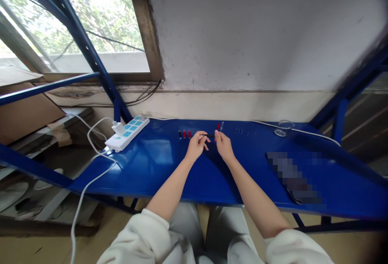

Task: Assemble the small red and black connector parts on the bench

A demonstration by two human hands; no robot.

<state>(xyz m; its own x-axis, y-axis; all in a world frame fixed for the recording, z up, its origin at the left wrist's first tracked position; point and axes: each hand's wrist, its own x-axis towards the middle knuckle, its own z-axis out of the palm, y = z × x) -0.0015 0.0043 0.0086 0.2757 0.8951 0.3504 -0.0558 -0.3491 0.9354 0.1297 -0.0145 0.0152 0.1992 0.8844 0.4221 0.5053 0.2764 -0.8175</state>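
Your left hand [197, 144] and right hand [223, 143] pinch a thin dark piece [209, 136] above the blue table [160, 175]. Work appears partway: three small red and black tubes [184, 134] form a row nearby, while a red piece [218, 126], a clear piece [222, 125] and tiny clear parts [239, 130] remain out of hand.

On the flat blue tabletop [136, 175], three small red-and-black cylinders [184, 134] sit between a long white plastic power strip [131, 132] and the left hand [195, 146]; a dark rectangular slab [291, 179] lies far right.
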